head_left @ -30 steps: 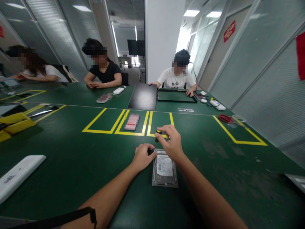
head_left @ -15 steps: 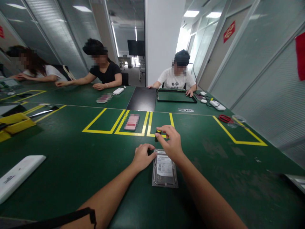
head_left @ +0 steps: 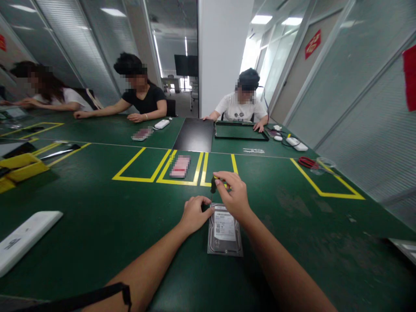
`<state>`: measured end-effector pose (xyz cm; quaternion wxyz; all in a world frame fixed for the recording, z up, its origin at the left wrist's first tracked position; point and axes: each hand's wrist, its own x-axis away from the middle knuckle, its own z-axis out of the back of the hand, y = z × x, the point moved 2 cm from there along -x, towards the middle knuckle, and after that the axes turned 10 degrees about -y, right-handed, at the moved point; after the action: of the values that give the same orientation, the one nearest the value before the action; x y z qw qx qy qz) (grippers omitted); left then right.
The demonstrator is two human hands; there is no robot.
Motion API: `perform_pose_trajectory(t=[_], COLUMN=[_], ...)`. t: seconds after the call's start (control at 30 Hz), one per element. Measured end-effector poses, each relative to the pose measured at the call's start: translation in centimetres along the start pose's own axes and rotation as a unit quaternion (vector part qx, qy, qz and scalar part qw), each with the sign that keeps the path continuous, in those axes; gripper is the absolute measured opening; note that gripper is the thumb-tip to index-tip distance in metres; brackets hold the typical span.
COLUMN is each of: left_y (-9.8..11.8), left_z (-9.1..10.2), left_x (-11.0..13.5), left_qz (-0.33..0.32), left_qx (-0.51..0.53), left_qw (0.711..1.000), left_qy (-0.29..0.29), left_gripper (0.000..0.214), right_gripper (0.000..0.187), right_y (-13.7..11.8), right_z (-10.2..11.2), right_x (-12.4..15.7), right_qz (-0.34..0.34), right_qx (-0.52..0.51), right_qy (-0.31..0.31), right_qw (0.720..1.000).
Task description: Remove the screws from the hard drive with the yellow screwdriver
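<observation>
A silver hard drive (head_left: pixel 225 232) with a white label lies flat on the green table (head_left: pixel 97 208) in front of me. My right hand (head_left: pixel 234 196) is closed round the black and yellow handle of a small screwdriver (head_left: pixel 213 184), held upright over the drive's far left corner. My left hand (head_left: pixel 194 213) rests at that same corner, its fingers curled against the drive's edge next to the screwdriver's tip.
Yellow tape boxes (head_left: pixel 152 167) mark the table beyond my hands. A white device (head_left: pixel 22 240) lies at the left, a yellow bin (head_left: pixel 19 167) further back. Three people sit across the table; one has a dark tray (head_left: pixel 239 131). A red cable (head_left: pixel 307 162) lies at the right.
My right hand has turned slightly on the screwdriver handle, in place. The person in the black shirt has stretched an arm out to the left. The hard drive has not moved.
</observation>
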<state>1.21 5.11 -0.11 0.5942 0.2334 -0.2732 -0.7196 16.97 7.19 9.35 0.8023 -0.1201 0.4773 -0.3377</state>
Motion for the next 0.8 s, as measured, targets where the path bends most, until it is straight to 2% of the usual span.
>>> perform_pose_trajectory(t=[0.17,0.33,0.8], left_y=[-0.01,0.12,0.47], left_z=[0.0,0.22,0.47], left_x=[-0.05,0.02,0.14], left_qz=[-0.003,-0.003,0.002], left_qx=[0.001,-0.004,0.004], left_qw=[1.0,1.0,1.0], left_qy=[0.0,-0.002,-0.008], left_gripper=[0.019,0.019,0.019], right_gripper=[0.017,0.018,0.014], right_y=[-0.04,-0.35,-0.41], right_z=[0.05,0.07,0.16], right_x=[-0.04,-0.06,-0.08], right_qz=[-0.017,0.0,-0.012], right_qx=[0.002,-0.002,-0.003], right_qy=[-0.005,0.005,0.0], right_qw=[1.0,1.0,1.0])
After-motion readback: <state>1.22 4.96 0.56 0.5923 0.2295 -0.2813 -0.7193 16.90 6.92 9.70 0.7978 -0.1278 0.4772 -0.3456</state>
